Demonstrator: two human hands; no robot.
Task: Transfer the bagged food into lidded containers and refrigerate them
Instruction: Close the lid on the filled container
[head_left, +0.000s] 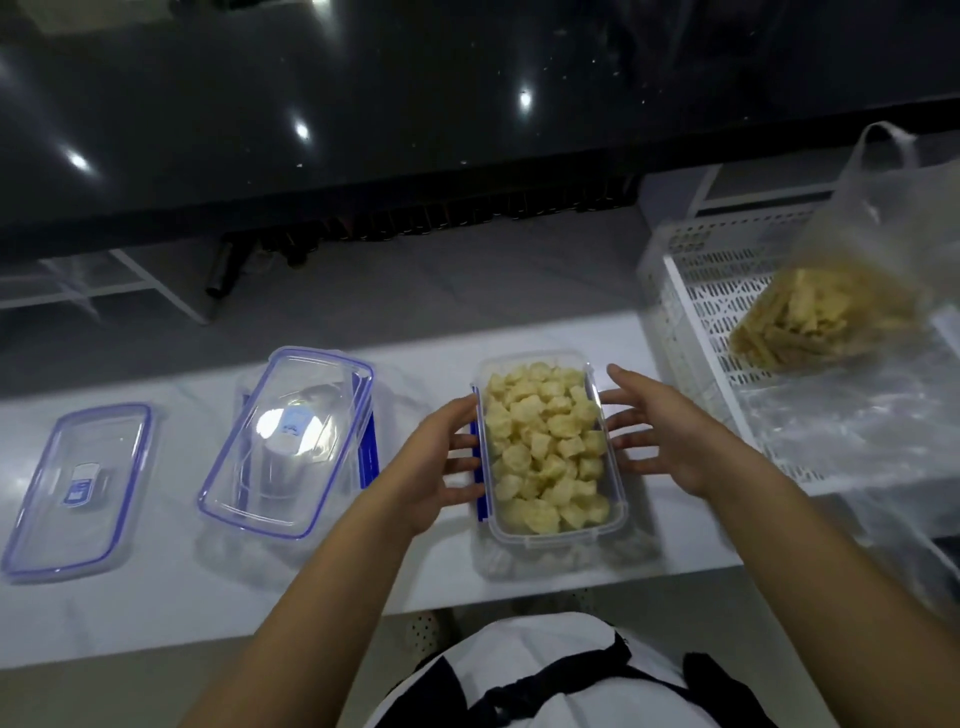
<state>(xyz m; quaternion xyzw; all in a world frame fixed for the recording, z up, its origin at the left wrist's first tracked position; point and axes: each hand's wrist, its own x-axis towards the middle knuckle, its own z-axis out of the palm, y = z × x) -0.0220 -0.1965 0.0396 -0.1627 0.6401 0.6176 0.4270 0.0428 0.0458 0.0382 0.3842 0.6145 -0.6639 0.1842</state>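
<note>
A clear rectangular container full of pale yellow food chunks stands on the white counter, its lid on and its blue side clips unfastened. My left hand touches its left side with straight fingers by the blue clip. My right hand hovers open at its right side, fingers spread. A clear lid with a blue rim lies tilted on a second empty container to the left. Another lid lies flat at far left. A plastic bag of yellow sticks sits in a white basket.
The white perforated basket stands at the right on crumpled clear plastic. A glossy black surface fills the back. The counter's front edge runs just before my body.
</note>
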